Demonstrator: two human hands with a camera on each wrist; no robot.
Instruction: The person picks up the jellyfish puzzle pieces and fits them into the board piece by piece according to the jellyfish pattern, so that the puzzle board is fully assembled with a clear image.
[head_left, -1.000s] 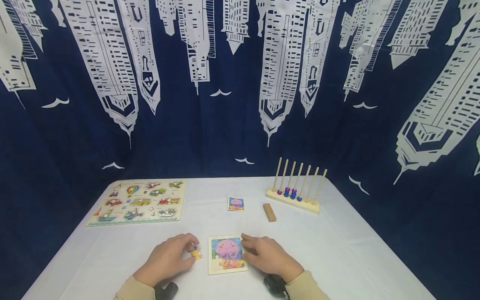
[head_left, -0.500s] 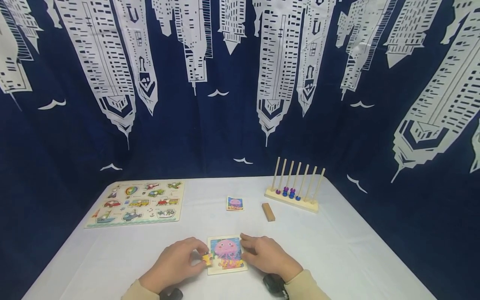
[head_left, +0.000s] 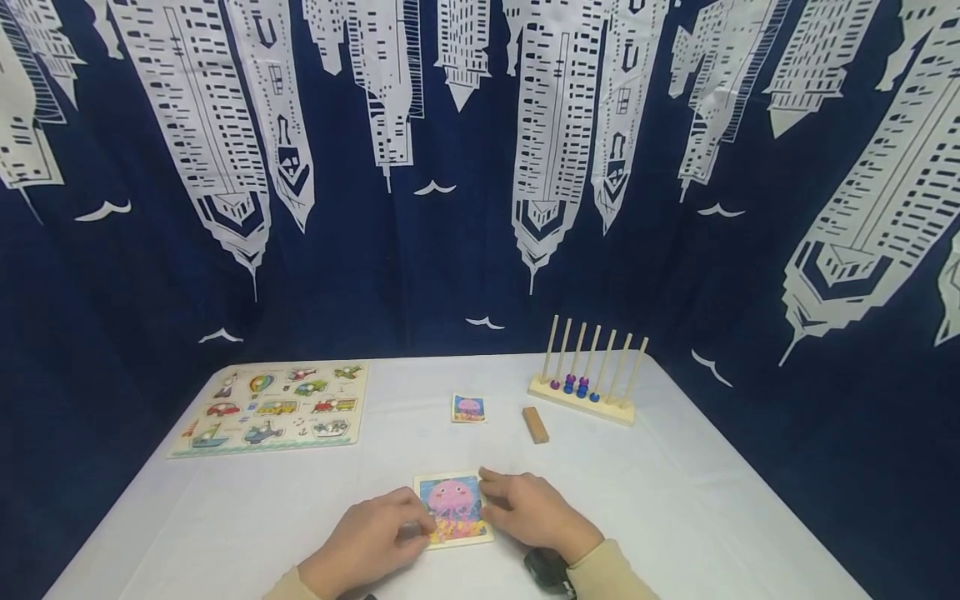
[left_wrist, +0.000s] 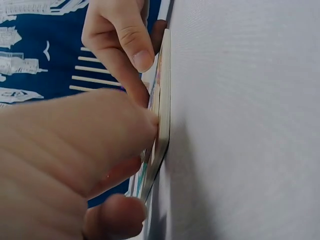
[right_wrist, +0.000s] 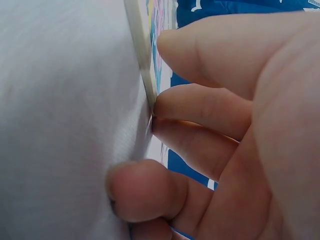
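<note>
A small square jellyfish puzzle (head_left: 453, 498) lies in its pale wooden tray on the white table, picture side up. My left hand (head_left: 375, 533) is at its lower left corner, fingertips and thumb around a yellow puzzle piece (head_left: 432, 532) that they mostly cover. Whether that piece sits flush in the tray cannot be told. With bent fingers and thumb, my right hand (head_left: 534, 510) holds the tray's right side. In the right wrist view, fingertips touch the tray's edge (right_wrist: 140, 45). The left wrist view has the tray edge-on (left_wrist: 165, 95), with my left thumb against it.
Behind the puzzle lie a small jellyfish picture card (head_left: 468, 409) and a brown wooden block (head_left: 536, 425). A peg counting stand (head_left: 581, 400) with beads is at the back right. A vehicle puzzle board (head_left: 273, 408) occupies the back left. A dark blue curtain (head_left: 420, 275) hangs behind the table.
My left hand has carried the yellow puzzle piece rightward from beside the tray to its lower left corner, where a bare gap showed before. My right hand has stayed at the tray's right side.
</note>
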